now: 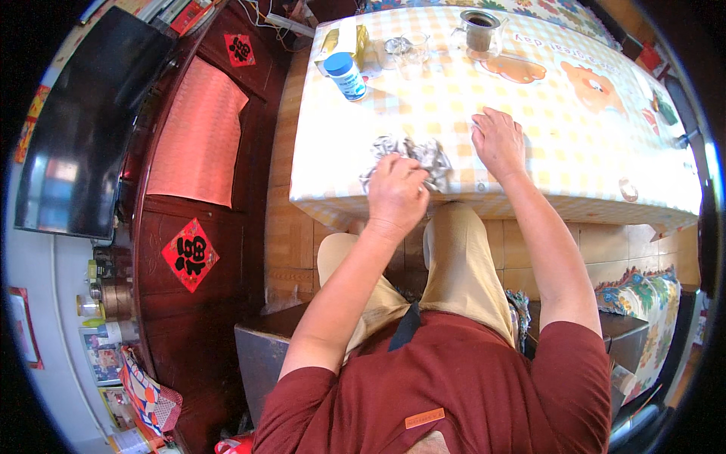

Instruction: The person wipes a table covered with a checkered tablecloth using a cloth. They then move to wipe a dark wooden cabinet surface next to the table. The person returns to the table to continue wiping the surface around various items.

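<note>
My left hand (399, 193) is closed over a crumpled grey-and-white cloth (434, 160) near the table's front edge. The cloth bunches out beyond the fingers and to the right of them; the part under the palm is hidden. Farther right, my right hand (500, 142) rests palm down on the checked tablecloth (420, 116). Its fingers are slightly bent and apart, and nothing shows in them. Up and left of both hands stands a white canister with a blue lid (346, 76).
Behind the canister is a yellow tissue box (360, 42). Glass cups (417, 48) sit beside it, and a glass pitcher with a dark strainer (480, 37) stands farther right. A dark red wooden cabinet (238, 238) lies left of the table. My knees reach the table's front edge.
</note>
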Tool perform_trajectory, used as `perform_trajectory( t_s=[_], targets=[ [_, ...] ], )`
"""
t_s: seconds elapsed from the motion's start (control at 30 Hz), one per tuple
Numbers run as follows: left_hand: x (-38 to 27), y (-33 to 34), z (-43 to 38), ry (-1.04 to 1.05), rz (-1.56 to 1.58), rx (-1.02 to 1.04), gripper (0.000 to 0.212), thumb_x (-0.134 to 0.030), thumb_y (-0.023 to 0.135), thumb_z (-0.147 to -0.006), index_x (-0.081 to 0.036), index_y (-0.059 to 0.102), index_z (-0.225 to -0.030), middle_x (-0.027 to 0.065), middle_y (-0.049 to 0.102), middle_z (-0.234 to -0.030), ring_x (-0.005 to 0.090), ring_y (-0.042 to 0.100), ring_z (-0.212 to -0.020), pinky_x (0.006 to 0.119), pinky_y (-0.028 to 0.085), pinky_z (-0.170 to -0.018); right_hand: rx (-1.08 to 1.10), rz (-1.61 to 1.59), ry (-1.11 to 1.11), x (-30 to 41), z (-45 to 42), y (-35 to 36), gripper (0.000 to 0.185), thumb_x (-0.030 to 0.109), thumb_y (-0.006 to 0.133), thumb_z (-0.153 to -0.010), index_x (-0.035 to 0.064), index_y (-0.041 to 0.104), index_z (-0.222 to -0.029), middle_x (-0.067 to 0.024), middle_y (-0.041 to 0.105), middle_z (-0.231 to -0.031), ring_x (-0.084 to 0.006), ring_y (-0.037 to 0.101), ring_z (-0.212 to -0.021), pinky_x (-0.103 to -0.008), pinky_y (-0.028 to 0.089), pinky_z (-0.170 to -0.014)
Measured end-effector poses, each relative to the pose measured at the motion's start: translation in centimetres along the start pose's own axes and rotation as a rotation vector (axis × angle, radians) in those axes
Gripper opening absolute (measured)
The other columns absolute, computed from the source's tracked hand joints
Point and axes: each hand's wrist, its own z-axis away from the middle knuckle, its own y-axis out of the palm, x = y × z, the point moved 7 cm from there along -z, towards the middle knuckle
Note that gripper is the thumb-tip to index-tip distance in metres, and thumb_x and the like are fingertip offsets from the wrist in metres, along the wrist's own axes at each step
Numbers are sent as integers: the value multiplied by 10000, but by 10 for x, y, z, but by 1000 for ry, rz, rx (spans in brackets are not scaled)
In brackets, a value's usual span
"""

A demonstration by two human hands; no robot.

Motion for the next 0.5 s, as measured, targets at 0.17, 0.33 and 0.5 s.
perform_trajectory(
  t_s=[0.17, 0.33, 0.5],
  targets=[
    [36, -16, 18, -28, 27, 4, 216, -24, 673, -646, -109, 694, -844, 34, 628, -1006, 286, 549, -1047, 398, 501, -866, -52, -8, -20, -2, 1, -3, 227, 223, 583, -860, 149, 660, -1060, -51, 574, -1200, -231, 499, -1157, -439, 384, -956],
    [142, -72, 55, -263, -342, -45, 184, -90, 712, -671, -143, 701, -848, 21, 614, -1029, 261, 521, -1039, 380, 485, -885, -29, -12, -12, 3, 1, -7, 229, 222, 595, -847, 149, 664, -1052, -51, 575, -1204, -233, 500, -1148, -438, 385, -949],
    [105, -50, 36, -247, -317, -67, 181, -100, 710, -660, -169, 690, -827, -1, 617, -998, 247, 523, -1025, 384, 505, -840, -8, -4, 1, 5, 0, -4, 221, 227, 596, -845, 146, 663, -1039, -50, 574, -1197, -237, 498, -1148, -437, 382, -946]
  ],
)
